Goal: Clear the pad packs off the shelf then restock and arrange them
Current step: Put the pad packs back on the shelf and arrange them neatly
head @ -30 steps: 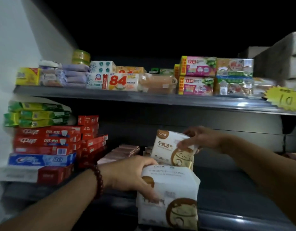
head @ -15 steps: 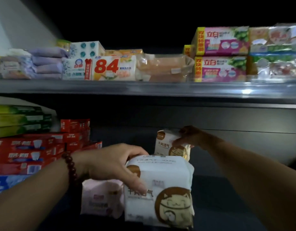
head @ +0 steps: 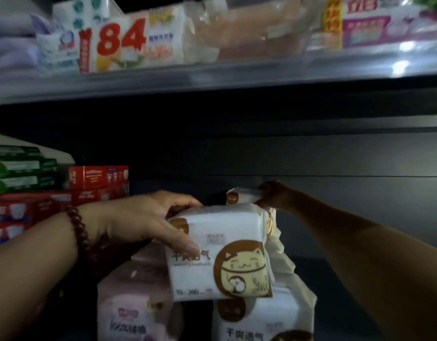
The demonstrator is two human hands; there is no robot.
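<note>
Left hand point(head: 148, 220) grips front cat pack point(head: 220, 257); right hand point(head: 272, 194) pinches rear pack point(head: 244, 195). Seat both square, labels forward.

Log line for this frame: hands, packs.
left hand: grips front cat pack | right hand: holds rear cat pack | pink pack: below left hand

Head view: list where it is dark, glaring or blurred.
Head view: dim overall; glare spots on the upper shelf edge; the 84 box blurred; the cat pack in the left hand reads sharpest; the right hand, on the rear pack, sits in shadow.
</note>
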